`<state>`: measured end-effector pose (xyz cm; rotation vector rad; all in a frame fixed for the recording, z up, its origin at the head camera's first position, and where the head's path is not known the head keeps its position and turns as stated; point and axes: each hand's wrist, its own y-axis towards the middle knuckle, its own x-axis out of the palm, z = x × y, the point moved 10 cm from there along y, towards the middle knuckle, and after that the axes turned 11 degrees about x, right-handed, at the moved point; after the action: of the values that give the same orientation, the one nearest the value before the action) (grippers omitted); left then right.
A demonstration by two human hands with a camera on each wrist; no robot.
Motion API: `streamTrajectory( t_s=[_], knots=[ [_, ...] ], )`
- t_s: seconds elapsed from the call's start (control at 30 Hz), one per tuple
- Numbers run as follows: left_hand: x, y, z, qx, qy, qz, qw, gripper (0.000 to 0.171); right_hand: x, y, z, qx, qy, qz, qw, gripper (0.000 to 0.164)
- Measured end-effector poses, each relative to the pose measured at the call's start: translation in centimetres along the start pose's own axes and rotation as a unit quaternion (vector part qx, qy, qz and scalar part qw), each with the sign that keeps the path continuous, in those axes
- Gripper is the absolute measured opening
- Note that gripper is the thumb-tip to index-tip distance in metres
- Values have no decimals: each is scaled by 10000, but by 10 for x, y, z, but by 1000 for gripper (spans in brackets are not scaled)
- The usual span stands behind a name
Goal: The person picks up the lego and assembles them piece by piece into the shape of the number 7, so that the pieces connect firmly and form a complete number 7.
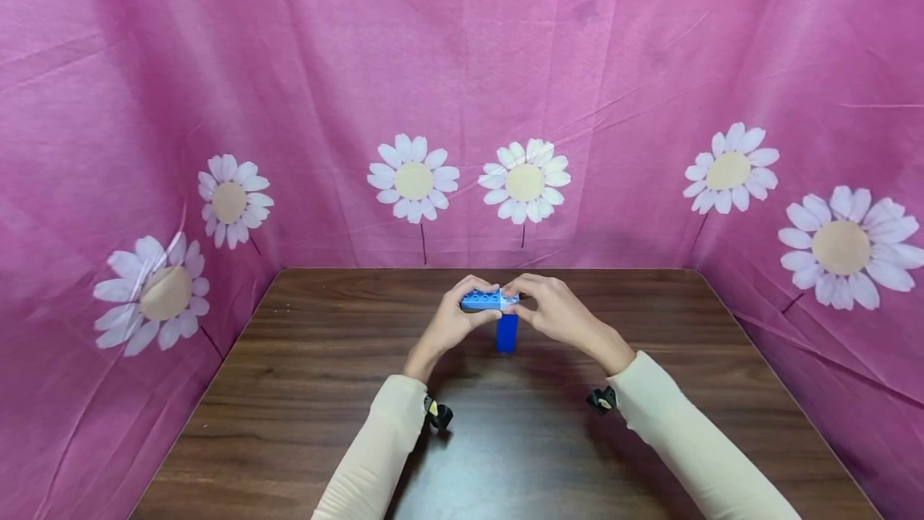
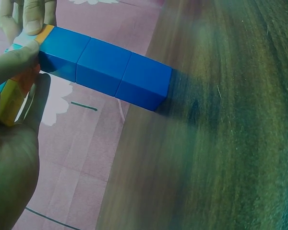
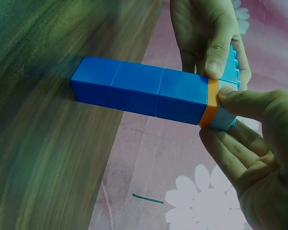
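Observation:
A column of three dark blue blocks [image 1: 507,334] stands upright on the table. Above them comes a thin orange layer [image 3: 209,101], topped by a pale block [image 3: 223,118]. From this top a light blue studded brick [image 1: 480,300] reaches out to the left, with a yellow piece [image 2: 9,100] beneath it in the left wrist view. My left hand [image 1: 449,321] grips the light blue brick between thumb and fingers. With thumb and fingertips, my right hand [image 1: 561,313] pinches the pale block from the right, partly covering it.
The brown wooden table [image 1: 325,392] extends around the column on every side. Pink cloth [image 1: 462,62] printed with white daisies hangs behind and along both sides. A small black device sits at each wrist, below the cream sleeves [image 1: 382,432].

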<state>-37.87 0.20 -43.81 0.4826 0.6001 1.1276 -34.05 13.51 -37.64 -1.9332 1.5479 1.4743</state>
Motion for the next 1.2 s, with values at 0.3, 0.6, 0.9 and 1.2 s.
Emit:
streamTrajectory(
  t_s=[0.3, 0.6, 0.9, 1.2],
  knots=[
    [-3, -5, 1, -58, 16, -21, 10000, 35, 4, -2, -1, -11, 86, -39, 10000, 21],
    [-5, -2, 5, -144, 203, -155, 9996, 40, -1, -1, -4, 45, 85, -31, 9999, 19],
    [-3, -5, 2, -416, 217, -447, 9979, 43, 0, -5, 6, 241, 178, -43, 9995, 21],
    [-11, -11, -2, -627, 64, -175, 9979, 46, 3, -3, 8, 302, 133, -72, 9994, 22]
  ],
)
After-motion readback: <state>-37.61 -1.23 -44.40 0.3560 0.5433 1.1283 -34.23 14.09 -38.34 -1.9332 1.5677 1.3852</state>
